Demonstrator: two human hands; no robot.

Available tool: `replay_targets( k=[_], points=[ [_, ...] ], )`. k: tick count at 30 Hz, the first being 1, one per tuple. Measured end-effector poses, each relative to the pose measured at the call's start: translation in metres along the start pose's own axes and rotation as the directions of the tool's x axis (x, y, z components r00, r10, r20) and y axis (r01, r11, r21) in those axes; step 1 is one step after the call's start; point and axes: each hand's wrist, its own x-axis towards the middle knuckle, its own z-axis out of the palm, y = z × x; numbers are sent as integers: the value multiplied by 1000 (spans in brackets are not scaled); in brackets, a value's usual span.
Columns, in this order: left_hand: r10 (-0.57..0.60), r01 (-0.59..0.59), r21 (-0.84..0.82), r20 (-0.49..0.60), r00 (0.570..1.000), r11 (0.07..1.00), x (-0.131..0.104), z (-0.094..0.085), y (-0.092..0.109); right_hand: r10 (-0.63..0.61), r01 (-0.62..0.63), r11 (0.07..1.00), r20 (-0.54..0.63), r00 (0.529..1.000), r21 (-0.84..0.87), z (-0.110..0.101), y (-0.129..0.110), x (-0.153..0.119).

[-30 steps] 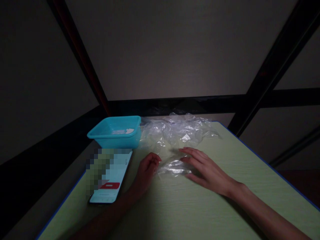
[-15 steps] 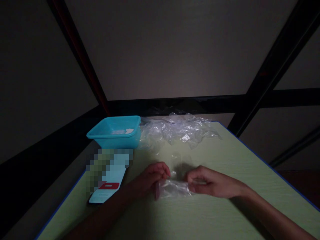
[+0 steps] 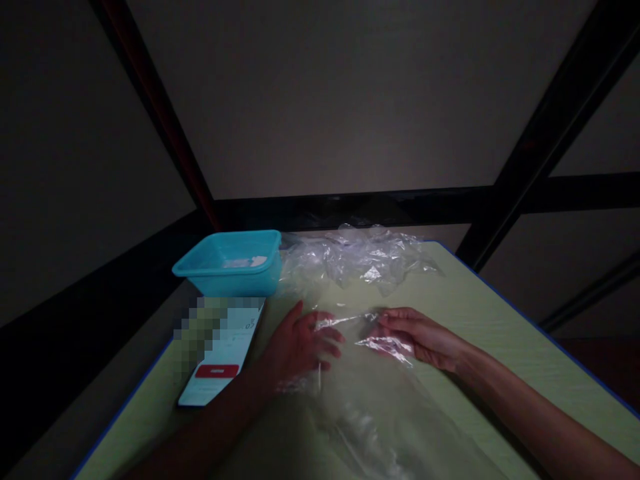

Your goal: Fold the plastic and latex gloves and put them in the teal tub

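Half a second ago the plastic bag (image 3: 370, 400) was a small folded wad pinched between both hands; now it lies spread open on the counter (image 3: 500, 347). The left hand (image 3: 300, 343) presses its left edge, fingers splayed; the right hand (image 3: 417, 337) pinches its top edge, with the bag trailing below both.
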Motion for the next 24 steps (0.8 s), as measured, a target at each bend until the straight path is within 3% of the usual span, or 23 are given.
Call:
replay_targets(
  k=[3,7,9,12,15,18,20,24],
  points=[
    [164,-134,204,-135,977,970,-2,4,-3,-11,7,993,-33,999,-122,-1,-1,0],
    [396,-225,505,-261,880,833,-1,8,-12,-150,132,964,-62,987,-233,2,0,0],
    [430,-234,545,-264,863,805,0,8,-14,-263,222,920,-90,961,-323,1,1,3],
    [415,-225,552,-247,876,803,-1,7,-12,-371,271,851,-149,917,-450,-4,2,9],
    [293,-180,508,-150,944,842,-4,6,-9,-413,270,829,-212,886,-489,-10,1,12],
    [129,-135,358,40,991,924,-7,5,-11,-436,263,821,-260,861,-507,-13,1,14],
    [81,-132,237,212,974,962,-10,5,-14,-451,260,813,-281,847,-521,-15,2,15],
    [-42,-26,126,511,858,992,-15,6,-17,-482,262,790,-299,823,-554,-16,1,14]
  ],
)
